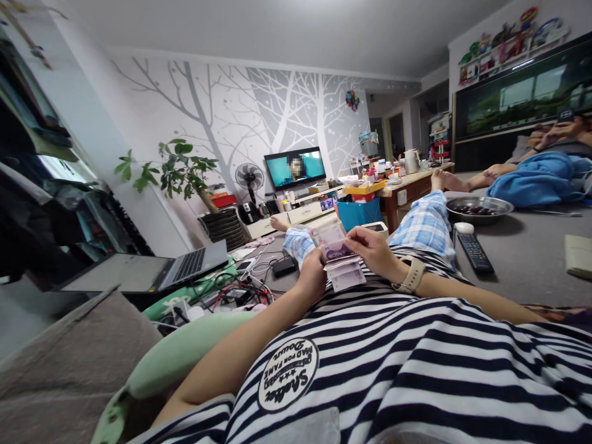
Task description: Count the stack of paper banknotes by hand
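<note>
Over my lap, my left hand is closed on the left side of a bundle of purple-toned banknotes. The notes fan out, some hanging down towards my striped shirt and some standing up above my fingers. From the other side my right hand pinches the edge of the upper notes between thumb and finger. A figure 5 shows on one note. A pale watch is on my right wrist.
To the left are an open laptop and tangled cables. On the right lie a remote control and a metal bowl with dark round fruit. Another person reclines at far right beside a blue cloth. A cluttered wooden table stands ahead.
</note>
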Action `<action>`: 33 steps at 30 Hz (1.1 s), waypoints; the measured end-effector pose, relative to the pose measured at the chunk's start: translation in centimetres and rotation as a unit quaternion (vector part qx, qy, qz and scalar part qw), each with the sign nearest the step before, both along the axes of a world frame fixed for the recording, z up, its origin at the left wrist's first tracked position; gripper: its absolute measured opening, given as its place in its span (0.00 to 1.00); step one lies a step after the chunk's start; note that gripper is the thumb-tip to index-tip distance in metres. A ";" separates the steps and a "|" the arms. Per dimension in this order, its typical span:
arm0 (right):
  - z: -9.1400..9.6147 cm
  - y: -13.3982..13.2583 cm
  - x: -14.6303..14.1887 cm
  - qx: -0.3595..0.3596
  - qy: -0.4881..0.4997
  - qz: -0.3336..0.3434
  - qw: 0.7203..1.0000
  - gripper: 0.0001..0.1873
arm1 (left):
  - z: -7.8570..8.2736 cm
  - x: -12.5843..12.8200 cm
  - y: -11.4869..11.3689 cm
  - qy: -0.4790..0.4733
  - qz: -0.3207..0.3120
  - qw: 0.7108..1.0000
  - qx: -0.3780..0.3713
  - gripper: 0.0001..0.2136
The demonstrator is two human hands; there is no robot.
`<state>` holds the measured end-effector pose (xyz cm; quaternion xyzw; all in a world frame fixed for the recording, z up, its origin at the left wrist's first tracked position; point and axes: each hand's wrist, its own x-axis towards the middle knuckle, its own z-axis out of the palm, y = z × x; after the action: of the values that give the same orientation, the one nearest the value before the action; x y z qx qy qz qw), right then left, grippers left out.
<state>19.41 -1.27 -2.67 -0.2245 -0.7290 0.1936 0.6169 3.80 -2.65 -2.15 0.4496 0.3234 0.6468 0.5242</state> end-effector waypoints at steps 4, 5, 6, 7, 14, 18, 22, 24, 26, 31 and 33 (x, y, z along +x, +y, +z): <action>0.1 -0.4 0.0 0.012 -0.014 0.019 1.000 0.18 | 0.3 0.0 -0.3 -0.006 -0.068 0.998 -0.004 0.05; 0.2 -0.5 0.1 0.014 -0.016 0.022 1.000 0.18 | 0.3 0.0 -0.3 -0.010 -0.069 0.998 -0.010 0.05; 0.2 -0.5 0.1 0.015 -0.017 0.024 0.999 0.18 | 0.4 0.0 -0.4 -0.011 -0.068 0.997 -0.015 0.06; 0.2 -0.6 0.1 0.014 -0.019 0.026 0.999 0.18 | 0.4 0.0 -0.4 -0.010 -0.066 0.998 -0.018 0.06; 0.1 -0.3 0.2 0.002 -0.036 0.051 0.998 0.19 | 0.5 0.0 -0.7 -0.006 -0.039 0.999 -0.029 0.05; -0.1 -0.1 0.2 0.002 -0.049 0.057 0.997 0.22 | 0.8 0.1 -0.8 -0.006 -0.007 0.999 -0.036 0.05; -0.2 0.1 0.2 -0.009 -0.062 0.065 0.996 0.24 | 0.9 0.3 -0.9 -0.033 0.014 0.998 -0.052 0.03; -0.2 0.2 0.2 -0.012 -0.068 0.070 0.995 0.24 | 0.9 0.4 -0.8 -0.044 -0.002 0.997 -0.063 0.06; -0.1 0.3 0.4 -0.019 -0.078 0.082 0.993 0.25 | 0.8 0.5 -0.7 -0.052 -0.021 0.996 -0.070 0.09; 0.2 0.3 1.2 -0.052 -0.110 0.129 0.984 0.25 | 0.5 0.7 -0.4 -0.072 -0.069 0.993 -0.070 0.13; 0.4 0.2 1.6 -0.057 -0.120 0.137 0.982 0.25 | 0.4 0.9 -0.3 -0.073 -0.067 0.993 -0.067 0.12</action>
<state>21.00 -1.09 -2.27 -0.1788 -0.8097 0.2893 0.4783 4.65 -2.99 -1.73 0.3861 0.2963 0.6181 0.6173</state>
